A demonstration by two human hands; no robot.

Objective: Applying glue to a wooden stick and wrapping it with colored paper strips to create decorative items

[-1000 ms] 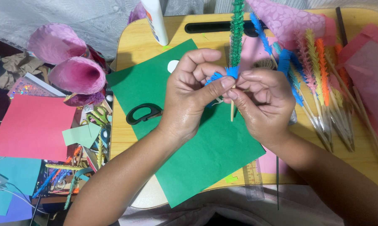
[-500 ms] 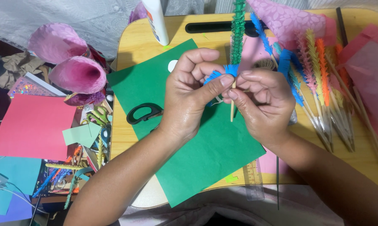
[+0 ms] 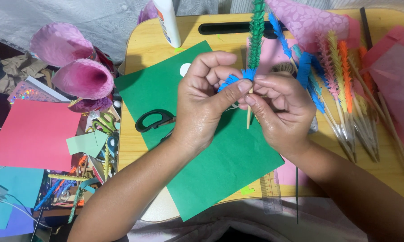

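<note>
Pinching a thin wooden stick (image 3: pixel 249 117) between them, both hands met above the middle of the table (image 3: pixel 139 49). The stick stood nearly upright, its upper length wrapped in green fringed paper (image 3: pixel 256 31) and a strip of blue fringed paper (image 3: pixel 237 78) gathered right at the fingertips. The left hand (image 3: pixel 202 105) had its thumb and forefinger pressed together on the blue fringe, the other fingers curled above. The right hand (image 3: pixel 280 112) closed its fingers on the stick just beside the left thumb, so the two hands touched. Directly beneath the hands lay a large green paper sheet (image 3: pixel 215 170). Just left of the left hand, black-handled scissors (image 3: pixel 153 120) rested on that sheet. Beyond the fingers, toward the far edge, stood a white glue bottle (image 3: pixel 168 20). To the right of the right hand lay a row of finished fringed sticks (image 3: pixel 340 76) in blue, pink, yellow and orange. Well to the left, off the table, sat pink paper cones (image 3: pixel 79 74) and a red paper sheet (image 3: pixel 34 134). A clear ruler (image 3: pixel 270 190) lay near the right wrist.
</note>
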